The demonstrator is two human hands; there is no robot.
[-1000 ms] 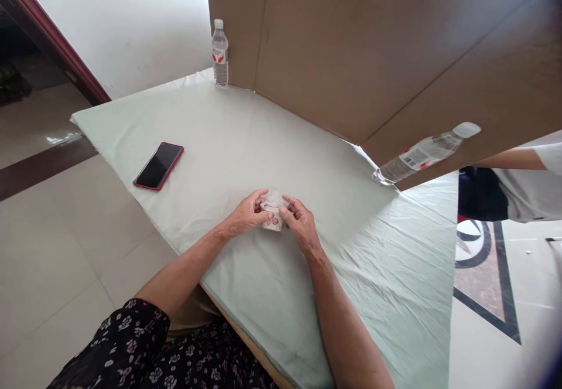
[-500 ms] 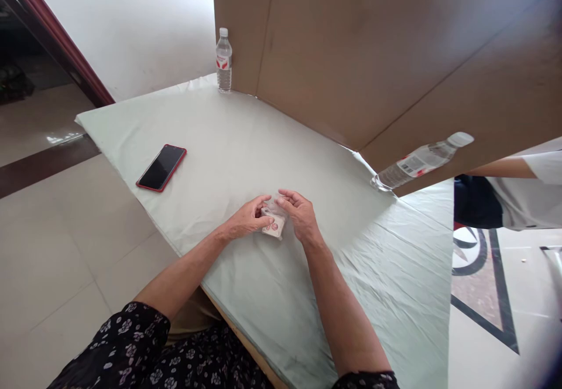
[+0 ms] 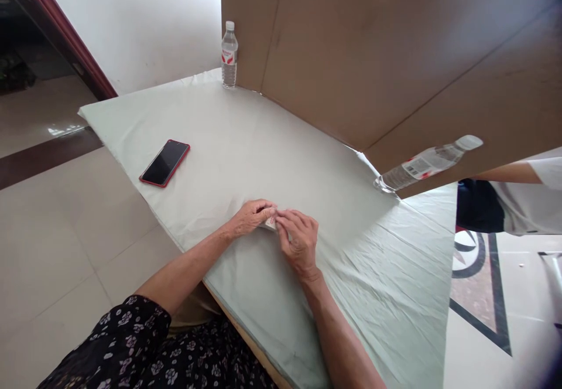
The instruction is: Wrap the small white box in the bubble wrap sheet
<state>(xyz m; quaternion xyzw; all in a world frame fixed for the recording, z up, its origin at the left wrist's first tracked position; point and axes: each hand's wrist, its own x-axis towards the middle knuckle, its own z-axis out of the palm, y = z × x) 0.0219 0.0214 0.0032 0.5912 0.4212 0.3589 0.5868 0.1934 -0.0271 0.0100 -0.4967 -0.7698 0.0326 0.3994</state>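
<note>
A small white packet with red print [image 3: 270, 222] rests at the near part of the cloth-covered table, mostly hidden between my two hands. In the earlier frame clear wrapping shows around it. My left hand [image 3: 254, 216] is closed on its left side, with the thumb across the top. From the right, my right hand [image 3: 298, 236] has its thumb and fingers pinched together at the packet's other end. Whether those fingertips hold the packet itself or its wrapping is too small to tell.
A black phone in a red case [image 3: 165, 163] lies at the left. One water bottle [image 3: 229, 55] stands at the back, another water bottle [image 3: 428, 163] at the right, both against a tall cardboard panel [image 3: 333, 55]. Another person's arm [image 3: 504, 171] shows beyond it. The pale green tablecloth [image 3: 246, 143] is wrinkled.
My right hand has come in from slightly apart, and its fingers have closed at the packet. The packet is now more covered. The view has shifted a little.
</note>
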